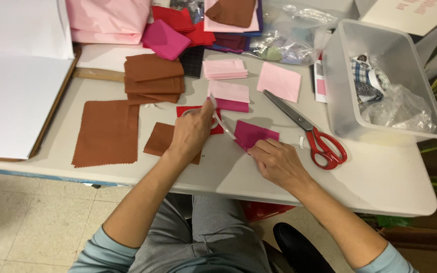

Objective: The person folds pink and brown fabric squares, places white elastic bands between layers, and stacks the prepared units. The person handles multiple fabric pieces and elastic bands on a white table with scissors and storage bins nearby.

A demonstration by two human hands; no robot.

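My left hand [190, 132] holds a roll of clear tape [198, 115] over a small red fabric square [190, 110]. A strip of tape [223, 123] runs from the roll down to a magenta fabric swatch [256, 134]. My right hand [277, 161] presses on the near corner of that swatch, with the fingers pinched where the strip ends. A small brown swatch [159, 139] lies partly under my left wrist.
Red-handled scissors [309, 132] lie right of the swatch. A clear plastic bin [380, 81] with bags stands at the right. A large brown swatch [106, 132], brown stacks [153, 76] and pink swatches [278, 81] cover the white table [380, 177]. White boards [16, 91] lie left.
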